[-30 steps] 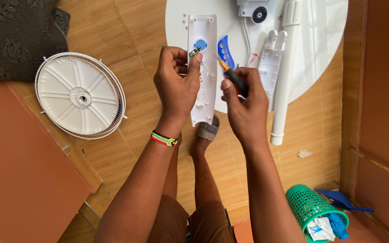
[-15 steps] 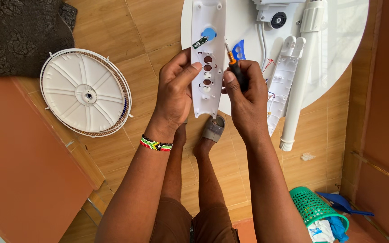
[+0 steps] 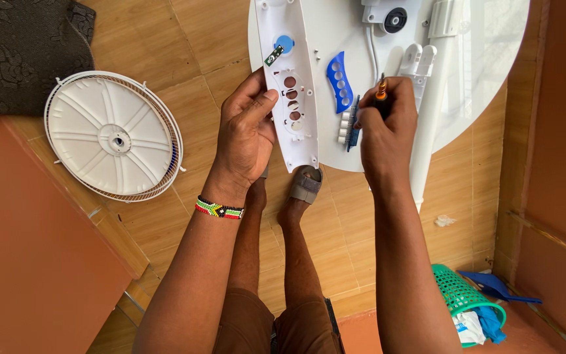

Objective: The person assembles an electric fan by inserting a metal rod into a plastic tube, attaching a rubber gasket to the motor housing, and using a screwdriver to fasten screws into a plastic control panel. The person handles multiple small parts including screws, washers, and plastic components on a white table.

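L hand clamps white panel by its edge, over round base. R hand closed on screwdriver, at switch block. Judged: disassembly step; next needs steady tip placement.

Open tabletop lies between the long white panel under my left hand and the blue button strip, room enough for fingers. To the right, my right hand is hemmed in: a switch block touches it on one side, a white pole and bracket crowd the other. Bare tile floor separates the table from the fan grille.
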